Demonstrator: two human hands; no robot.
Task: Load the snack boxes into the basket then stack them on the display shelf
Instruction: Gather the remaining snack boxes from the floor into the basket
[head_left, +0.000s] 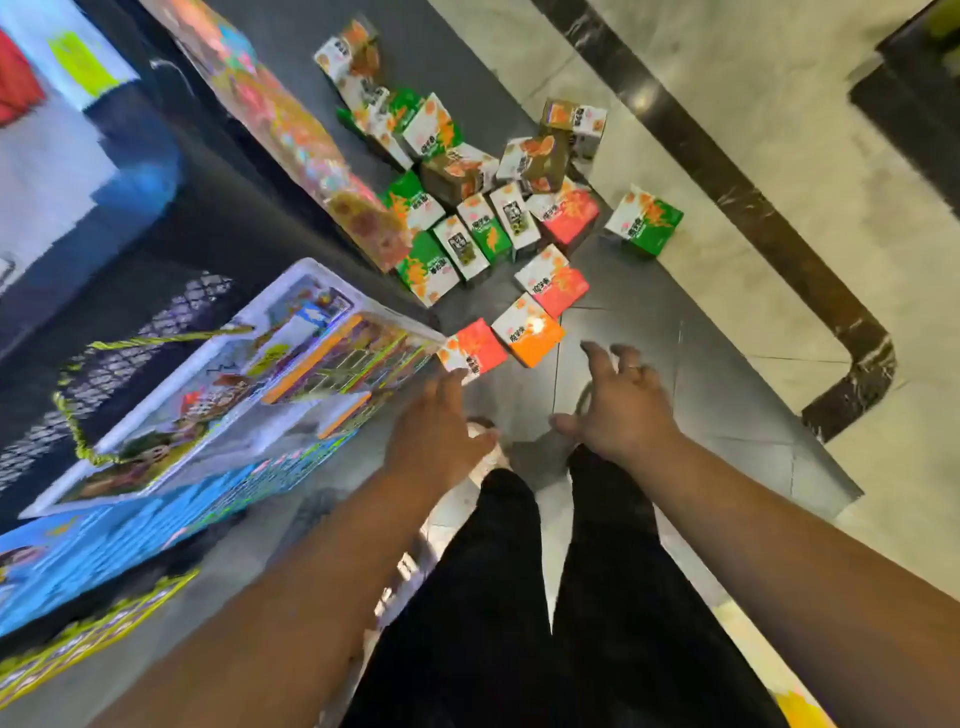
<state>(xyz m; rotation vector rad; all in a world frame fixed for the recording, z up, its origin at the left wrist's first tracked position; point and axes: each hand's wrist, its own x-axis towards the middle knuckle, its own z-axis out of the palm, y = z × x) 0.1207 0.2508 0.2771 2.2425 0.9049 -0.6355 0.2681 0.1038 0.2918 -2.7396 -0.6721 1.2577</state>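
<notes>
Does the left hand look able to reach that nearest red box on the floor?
Probably yes: the left hand is open, its fingertips right at the red box, with nothing between them.

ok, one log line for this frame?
phase: reach | left hand: open, by red snack box | right hand: open, empty | snack boxes: piled on floor

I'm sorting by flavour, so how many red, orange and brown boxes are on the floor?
Red boxes: 3
Orange boxes: 1
Brown boxes: at least 3; the far pile is blurred
Total: at least 7
</notes>
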